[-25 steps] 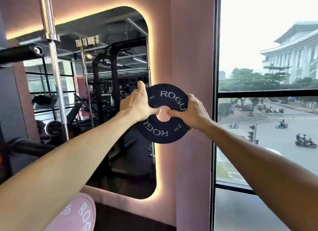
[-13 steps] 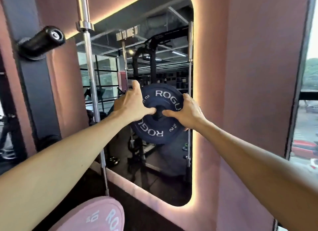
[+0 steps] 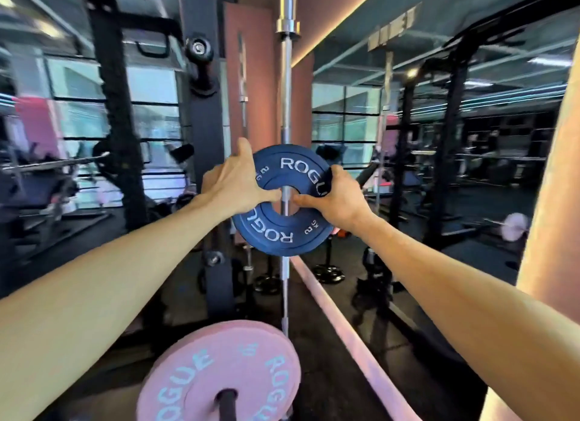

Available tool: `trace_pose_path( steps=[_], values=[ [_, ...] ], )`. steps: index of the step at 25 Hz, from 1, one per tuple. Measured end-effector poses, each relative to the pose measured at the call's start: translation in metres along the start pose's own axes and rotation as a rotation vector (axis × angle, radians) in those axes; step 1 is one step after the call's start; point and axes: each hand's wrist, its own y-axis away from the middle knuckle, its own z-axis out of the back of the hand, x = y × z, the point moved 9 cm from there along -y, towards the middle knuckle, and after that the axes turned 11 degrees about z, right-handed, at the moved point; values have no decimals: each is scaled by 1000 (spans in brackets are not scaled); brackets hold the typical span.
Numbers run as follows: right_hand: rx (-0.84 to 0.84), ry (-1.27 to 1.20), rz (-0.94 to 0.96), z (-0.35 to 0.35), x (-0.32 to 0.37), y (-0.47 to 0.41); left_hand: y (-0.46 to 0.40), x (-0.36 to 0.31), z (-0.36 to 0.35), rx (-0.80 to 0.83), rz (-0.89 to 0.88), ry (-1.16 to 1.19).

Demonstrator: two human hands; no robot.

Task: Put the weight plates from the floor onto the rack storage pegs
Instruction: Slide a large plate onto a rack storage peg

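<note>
The small blue plate (image 3: 282, 201) is off the floor and held up at about chest height, face toward the camera, between both hands; the left hand (image 3: 233, 182) grips its left edge with the thumb reaching into the centre hole, and the right hand (image 3: 337, 196) clamps the right edge the same way, thumb at the hole and fingers wrapped behind the rim; so the lift is done but the stowing is not, since the plate touches nothing but the hands; through its hole an upright steel barbell (image 3: 287, 106) shows behind it, which is no peg; an empty black storage peg (image 3: 197, 48) juts from the rack upright (image 3: 204, 132) up and to the left, well apart from the plate, and looks the likely place for it, though that is a judgement; lower down a large pink plate (image 3: 219, 373) already sits on a dark peg near the bottom edge, so at least one plate appears stored; whether more plates wait on the floor cannot be told, as the view is blurred.
</note>
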Motion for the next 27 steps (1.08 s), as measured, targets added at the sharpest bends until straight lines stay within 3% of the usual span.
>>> trace_pose_path(
  steps=[10, 27],
  values=[
    [177, -244, 70, -89, 51, 4, 33, 92, 33, -22, 228, -170],
    [287, -201, -4, -165, 37, 28, 37, 163, -28, 141, 254, -35]
  ],
)
